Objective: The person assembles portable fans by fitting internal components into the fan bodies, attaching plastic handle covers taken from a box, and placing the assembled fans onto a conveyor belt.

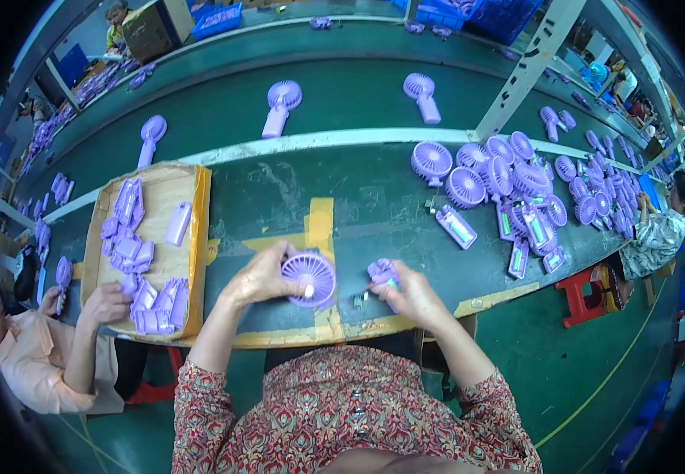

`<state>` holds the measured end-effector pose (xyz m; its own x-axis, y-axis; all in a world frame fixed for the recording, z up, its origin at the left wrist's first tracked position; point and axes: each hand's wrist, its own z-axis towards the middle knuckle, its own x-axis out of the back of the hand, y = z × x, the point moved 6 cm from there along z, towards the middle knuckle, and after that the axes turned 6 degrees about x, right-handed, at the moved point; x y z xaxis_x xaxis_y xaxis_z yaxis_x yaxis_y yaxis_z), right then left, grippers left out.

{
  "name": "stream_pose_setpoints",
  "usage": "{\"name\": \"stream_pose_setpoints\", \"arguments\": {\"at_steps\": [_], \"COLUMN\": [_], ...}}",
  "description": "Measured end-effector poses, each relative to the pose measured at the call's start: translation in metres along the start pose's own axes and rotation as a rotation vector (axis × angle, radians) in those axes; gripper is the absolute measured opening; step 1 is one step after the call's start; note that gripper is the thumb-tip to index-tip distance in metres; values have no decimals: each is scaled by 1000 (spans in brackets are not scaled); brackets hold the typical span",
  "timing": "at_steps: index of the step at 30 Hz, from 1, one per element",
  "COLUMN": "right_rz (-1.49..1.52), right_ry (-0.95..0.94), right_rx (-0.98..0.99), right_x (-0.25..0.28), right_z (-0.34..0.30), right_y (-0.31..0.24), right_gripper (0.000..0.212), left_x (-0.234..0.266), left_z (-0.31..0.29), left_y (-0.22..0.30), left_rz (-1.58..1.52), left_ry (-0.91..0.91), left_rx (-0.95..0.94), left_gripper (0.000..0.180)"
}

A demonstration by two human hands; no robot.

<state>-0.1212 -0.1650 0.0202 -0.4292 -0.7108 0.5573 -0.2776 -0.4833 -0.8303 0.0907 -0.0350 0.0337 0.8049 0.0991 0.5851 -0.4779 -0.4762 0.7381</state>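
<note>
My left hand (pixel 262 276) grips the round head of a small purple handheld fan (pixel 322 276), its ribbed grille facing up over the near part of the green bench. To its right, my right hand (pixel 415 299) is closed on a purple fan handle part (pixel 382 272), partly covered by the fingers. A small circuit board (pixel 358 301) shows between the hands, close to that part. Whether the fan head and the handle part are joined by wires is too small to tell.
A cardboard tray (pixel 198 261) of purple shell pieces stands left; a co-worker's hand (pixel 107 304) reaches into it. Several fans (pixel 496 178) and open handles (pixel 456 227) pile up right. Beyond a pale rail (pixel 342 140), fans lie on the green belt (pixel 350 91). A post (pixel 528 71) rises back right.
</note>
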Motion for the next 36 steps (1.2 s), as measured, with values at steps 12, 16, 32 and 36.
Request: {"name": "stream_pose_setpoints", "arguments": {"at_steps": [12, 16, 32, 36], "right_rz": [915, 906, 909, 816], "right_ry": [-207, -222, -160, -60], "right_rx": [-545, -336, -262, -274], "right_x": [-33, -45, -51, -55], "right_z": [-10, -12, -17, -12], "right_y": [22, 3, -31, -20], "right_gripper": [40, 25, 31, 32], "left_x": [-4, -24, -41, -23], "left_z": [-25, -18, -2, -10], "left_y": [32, 45, 33, 45], "left_rz": [-1084, -927, -873, -202], "left_ry": [182, 278, 311, 508], "left_rx": [-255, -235, -172, -229], "left_gripper": [67, 56, 52, 51]}}
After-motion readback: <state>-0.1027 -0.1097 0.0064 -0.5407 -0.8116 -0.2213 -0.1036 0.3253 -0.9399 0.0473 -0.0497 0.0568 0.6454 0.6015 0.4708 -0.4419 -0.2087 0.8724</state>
